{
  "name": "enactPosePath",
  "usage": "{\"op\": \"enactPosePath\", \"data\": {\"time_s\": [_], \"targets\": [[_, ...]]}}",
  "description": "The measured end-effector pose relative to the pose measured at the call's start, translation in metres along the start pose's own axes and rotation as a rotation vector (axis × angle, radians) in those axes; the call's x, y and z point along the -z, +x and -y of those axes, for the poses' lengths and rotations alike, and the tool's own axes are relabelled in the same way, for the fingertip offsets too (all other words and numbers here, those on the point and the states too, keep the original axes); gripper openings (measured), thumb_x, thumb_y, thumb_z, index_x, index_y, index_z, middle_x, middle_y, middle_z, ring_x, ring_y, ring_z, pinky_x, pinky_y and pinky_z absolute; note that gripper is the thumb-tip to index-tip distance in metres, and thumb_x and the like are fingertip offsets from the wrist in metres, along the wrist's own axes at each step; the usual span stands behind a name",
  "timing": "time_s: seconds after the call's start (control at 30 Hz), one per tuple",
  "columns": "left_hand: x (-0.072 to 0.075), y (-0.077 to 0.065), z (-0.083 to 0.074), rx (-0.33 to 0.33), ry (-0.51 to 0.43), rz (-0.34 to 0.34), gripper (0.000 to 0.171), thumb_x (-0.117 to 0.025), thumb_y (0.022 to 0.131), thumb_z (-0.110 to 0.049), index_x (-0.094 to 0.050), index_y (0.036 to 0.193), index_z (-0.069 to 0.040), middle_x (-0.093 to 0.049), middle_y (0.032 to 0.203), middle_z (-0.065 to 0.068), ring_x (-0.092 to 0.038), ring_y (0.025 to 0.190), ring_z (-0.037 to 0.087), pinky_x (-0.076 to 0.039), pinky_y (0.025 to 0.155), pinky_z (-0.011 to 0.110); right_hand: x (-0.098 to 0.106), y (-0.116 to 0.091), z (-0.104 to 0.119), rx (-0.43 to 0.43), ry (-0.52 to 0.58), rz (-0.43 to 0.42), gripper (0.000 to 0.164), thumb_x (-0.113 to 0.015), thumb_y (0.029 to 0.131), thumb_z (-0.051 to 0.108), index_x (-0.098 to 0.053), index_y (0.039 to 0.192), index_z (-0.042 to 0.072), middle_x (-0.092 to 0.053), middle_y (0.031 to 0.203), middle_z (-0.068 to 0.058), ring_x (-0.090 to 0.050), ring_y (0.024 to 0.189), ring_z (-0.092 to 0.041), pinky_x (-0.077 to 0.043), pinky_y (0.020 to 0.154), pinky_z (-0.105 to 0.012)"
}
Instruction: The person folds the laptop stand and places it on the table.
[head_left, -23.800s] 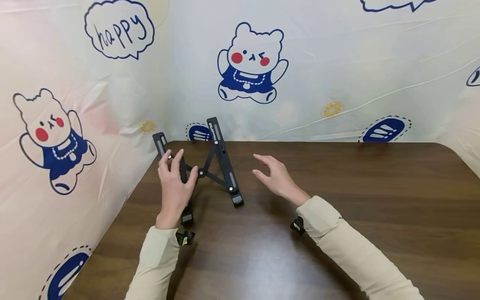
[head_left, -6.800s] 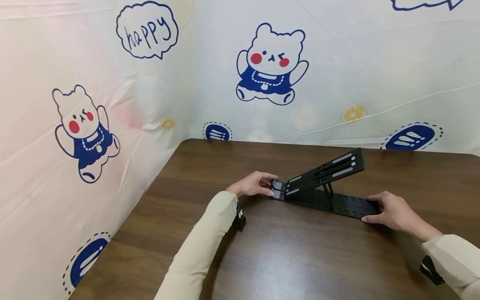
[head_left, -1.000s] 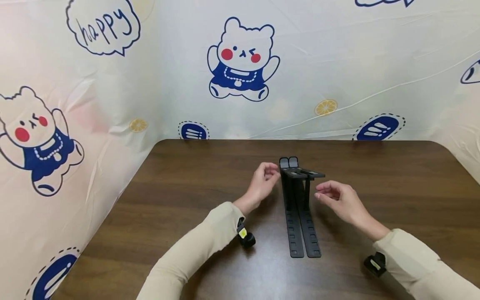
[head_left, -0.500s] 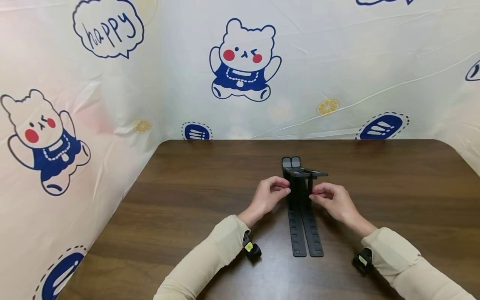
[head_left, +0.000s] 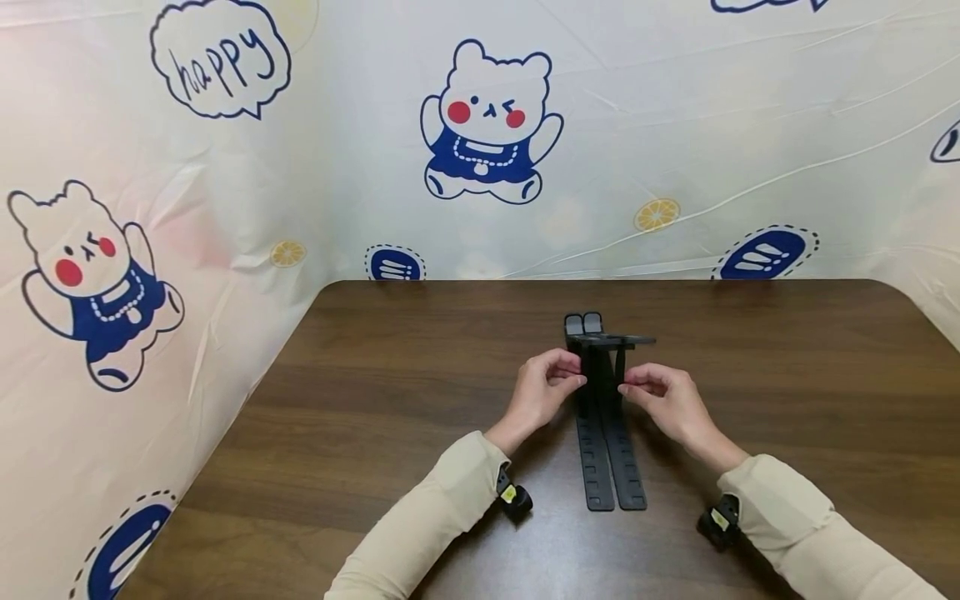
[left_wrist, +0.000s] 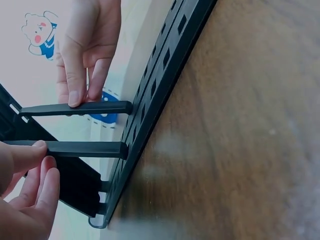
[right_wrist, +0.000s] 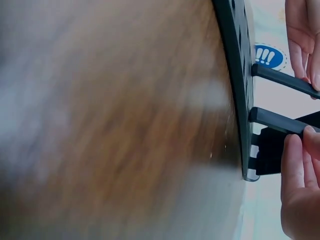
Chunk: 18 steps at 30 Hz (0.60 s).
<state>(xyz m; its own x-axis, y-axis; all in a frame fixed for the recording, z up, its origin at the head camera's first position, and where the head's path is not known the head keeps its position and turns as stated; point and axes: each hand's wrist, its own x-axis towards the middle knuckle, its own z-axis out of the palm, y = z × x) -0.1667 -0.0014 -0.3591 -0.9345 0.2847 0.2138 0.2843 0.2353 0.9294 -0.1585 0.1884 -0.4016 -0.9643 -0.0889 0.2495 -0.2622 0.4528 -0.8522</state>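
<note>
A black folding laptop stand [head_left: 596, 467] stands on the wooden table, its two slotted base bars side by side and pointing towards me. Above them the upper plate [head_left: 611, 340] is raised on two slim support legs. My left hand [head_left: 542, 390] pinches one support leg [left_wrist: 90, 149] between thumb and fingers. From the other side my right hand [head_left: 671, 404] pinches the second leg [left_wrist: 107, 108]. Both legs meet the base at its slots in the left wrist view. The right wrist view also shows thumb and fingertips on the nearer leg [right_wrist: 275, 120].
The brown table [head_left: 420, 367] has a rounded far edge close to a printed cloth backdrop [head_left: 360, 150] with bear drawings. A small camera [head_left: 516, 500] sits on the left wrist and another camera [head_left: 720, 523] on the right.
Since a second ago both hands have moved in and pinched the support legs; the upper plate now looks flatter. Much earlier the stand lay at the left with its arms spread; later it lay sideways.
</note>
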Motion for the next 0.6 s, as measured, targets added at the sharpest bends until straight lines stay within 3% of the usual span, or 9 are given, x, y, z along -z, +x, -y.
{"op": "enactPosePath", "data": {"time_s": [0.1, 0.37, 0.6], "targets": [[-0.002, 0.003, 0.001, -0.009, 0.020, -0.022, 0.014, -0.061, 0.078, 0.008, -0.058, 0.090, 0.013, -0.061, 0.087, 0.024, -0.060, 0.081, 0.033, -0.050, 0.068, 0.025, -0.002, 0.001, 0.000, -0.021, 0.013, -0.026, 0.012, -0.064, 0.078, -0.001, -0.063, 0.088, -0.007, -0.064, 0.083, -0.015, -0.056, 0.069, -0.003, -0.046, 0.059, -0.016], [-0.008, 0.021, 0.036, -0.023, 0.043, -0.065, 0.014, -0.065, 0.077, 0.001, -0.062, 0.091, 0.004, -0.063, 0.087, 0.015, -0.060, 0.080, 0.025, -0.049, 0.068, 0.024, -0.006, 0.004, 0.005, -0.080, 0.026, -0.054, 0.015, -0.062, 0.081, 0.002, -0.062, 0.094, -0.006, -0.063, 0.089, -0.017, -0.058, 0.075, -0.013, -0.046, 0.063, -0.014], [-0.009, 0.028, 0.041, -0.049, 0.084, -0.092, 0.013, -0.065, 0.078, -0.001, -0.063, 0.091, -0.001, -0.064, 0.085, 0.008, -0.059, 0.077, 0.013, -0.047, 0.068, 0.018, -0.009, 0.011, 0.007, -0.212, 0.086, -0.046, 0.021, -0.060, 0.084, 0.008, -0.060, 0.102, -0.005, -0.060, 0.098, -0.017, -0.056, 0.082, -0.015, -0.046, 0.068, -0.016]]}}
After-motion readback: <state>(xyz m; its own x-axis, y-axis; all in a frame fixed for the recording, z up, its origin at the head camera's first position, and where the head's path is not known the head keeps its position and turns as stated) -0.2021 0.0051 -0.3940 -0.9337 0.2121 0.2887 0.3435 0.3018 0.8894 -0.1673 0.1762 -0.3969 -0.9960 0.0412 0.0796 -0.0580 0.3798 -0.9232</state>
